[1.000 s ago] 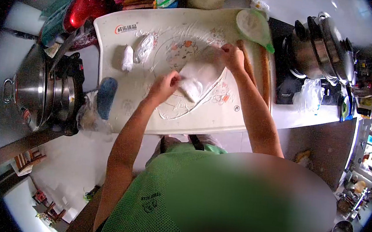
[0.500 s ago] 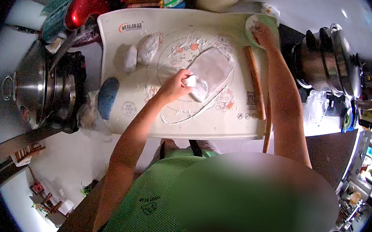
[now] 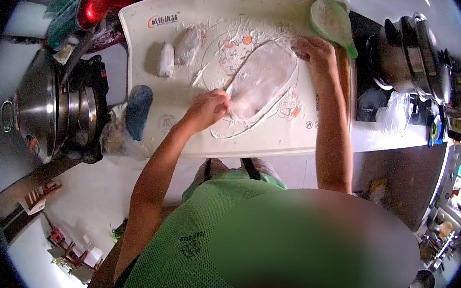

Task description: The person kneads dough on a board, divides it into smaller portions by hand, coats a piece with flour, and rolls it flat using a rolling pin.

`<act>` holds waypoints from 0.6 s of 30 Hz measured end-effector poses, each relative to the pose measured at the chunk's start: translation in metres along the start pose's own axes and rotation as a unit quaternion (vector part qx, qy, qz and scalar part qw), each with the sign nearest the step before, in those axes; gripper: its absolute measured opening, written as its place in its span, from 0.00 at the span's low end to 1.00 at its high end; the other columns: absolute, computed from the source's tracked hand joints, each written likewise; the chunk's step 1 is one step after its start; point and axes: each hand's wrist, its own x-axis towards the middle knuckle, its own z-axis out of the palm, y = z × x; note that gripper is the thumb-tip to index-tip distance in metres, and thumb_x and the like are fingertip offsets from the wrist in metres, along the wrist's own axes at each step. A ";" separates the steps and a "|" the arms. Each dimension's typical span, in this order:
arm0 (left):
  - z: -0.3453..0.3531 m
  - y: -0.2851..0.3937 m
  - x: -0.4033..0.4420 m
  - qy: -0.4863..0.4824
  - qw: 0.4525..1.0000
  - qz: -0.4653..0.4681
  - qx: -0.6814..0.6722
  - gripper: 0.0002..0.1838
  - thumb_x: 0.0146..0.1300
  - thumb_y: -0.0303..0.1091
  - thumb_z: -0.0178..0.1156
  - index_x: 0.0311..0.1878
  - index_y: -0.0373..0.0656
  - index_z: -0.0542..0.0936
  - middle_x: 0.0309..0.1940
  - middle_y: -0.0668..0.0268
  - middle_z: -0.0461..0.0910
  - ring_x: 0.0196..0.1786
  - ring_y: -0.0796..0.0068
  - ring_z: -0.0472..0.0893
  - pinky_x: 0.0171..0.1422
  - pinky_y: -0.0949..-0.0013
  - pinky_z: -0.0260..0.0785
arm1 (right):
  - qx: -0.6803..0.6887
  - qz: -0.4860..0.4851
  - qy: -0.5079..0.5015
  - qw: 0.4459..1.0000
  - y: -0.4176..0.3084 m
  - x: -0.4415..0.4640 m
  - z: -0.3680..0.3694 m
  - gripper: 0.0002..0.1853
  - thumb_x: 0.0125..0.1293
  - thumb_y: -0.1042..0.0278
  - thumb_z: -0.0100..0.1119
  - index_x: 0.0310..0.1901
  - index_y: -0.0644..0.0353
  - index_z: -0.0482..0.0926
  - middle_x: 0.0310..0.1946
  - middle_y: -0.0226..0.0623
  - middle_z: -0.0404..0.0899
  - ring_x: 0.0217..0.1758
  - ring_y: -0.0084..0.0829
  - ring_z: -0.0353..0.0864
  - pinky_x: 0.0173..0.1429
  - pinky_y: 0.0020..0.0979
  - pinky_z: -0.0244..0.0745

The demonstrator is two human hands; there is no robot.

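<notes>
A long, floured sheet of dough (image 3: 263, 78) lies flat on the white pastry mat (image 3: 181, 140). My left hand (image 3: 210, 109) is closed at its lower left edge, with the fingertips pinching the rim. At the sheet's upper right end is my right hand (image 3: 319, 53), its fingers bent and drawn together; whatever is between them is hidden. Beyond that hand rests a green scoop (image 3: 354, 49) with white flour (image 3: 328, 16) in it. Two floured dough pieces, a small one (image 3: 166, 61) and a larger one (image 3: 188, 47), lie to the left.
A wooden rolling pin (image 3: 350, 86) lies along the mat's right side, partly behind my right forearm. A blue oval object (image 3: 138, 111) sits on the left edge. Lidded steel pans stand left (image 3: 42, 105) and right (image 3: 413, 61). Packages line the back.
My right hand has left the flour scoop and come down to the dough's upper end. The folded lower part of the sheet now lies flat, with my left hand lower left.
</notes>
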 end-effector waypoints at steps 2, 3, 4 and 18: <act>0.001 0.001 -0.013 0.012 0.998 0.029 0.048 0.07 0.52 0.23 0.58 0.36 0.42 0.76 0.40 0.61 0.77 0.43 0.63 0.79 0.48 0.65 0.72 | -0.027 0.035 -0.084 0.995 0.008 -0.027 0.017 0.12 0.60 0.73 0.56 0.43 0.71 0.80 0.35 0.41 0.83 0.32 0.30 0.81 0.39 0.27 0.77; 0.001 0.001 -0.019 0.028 0.993 0.057 0.096 0.09 0.50 0.21 0.59 0.37 0.40 0.77 0.42 0.60 0.76 0.44 0.63 0.79 0.49 0.67 0.72 | -0.053 0.069 -0.171 0.981 0.015 -0.036 0.021 0.13 0.61 0.73 0.55 0.44 0.73 0.79 0.35 0.42 0.83 0.32 0.31 0.81 0.39 0.27 0.77; 0.001 0.001 -0.021 0.027 0.993 0.061 0.095 0.09 0.50 0.21 0.59 0.37 0.40 0.77 0.42 0.60 0.76 0.44 0.63 0.79 0.49 0.67 0.72 | -0.147 -0.044 -0.077 0.985 0.025 -0.039 0.017 0.14 0.62 0.72 0.54 0.46 0.73 0.78 0.36 0.43 0.83 0.33 0.31 0.82 0.39 0.28 0.78; 0.001 -0.017 -0.052 0.190 0.979 -0.067 -0.023 0.10 0.58 0.28 0.57 0.44 0.42 0.77 0.40 0.59 0.78 0.41 0.60 0.79 0.46 0.65 0.73 | -0.590 -0.291 -0.163 0.735 0.133 -0.144 0.099 0.38 0.63 0.51 0.49 0.68 0.65 0.53 0.69 0.51 0.51 0.73 0.45 0.49 0.75 0.45 0.39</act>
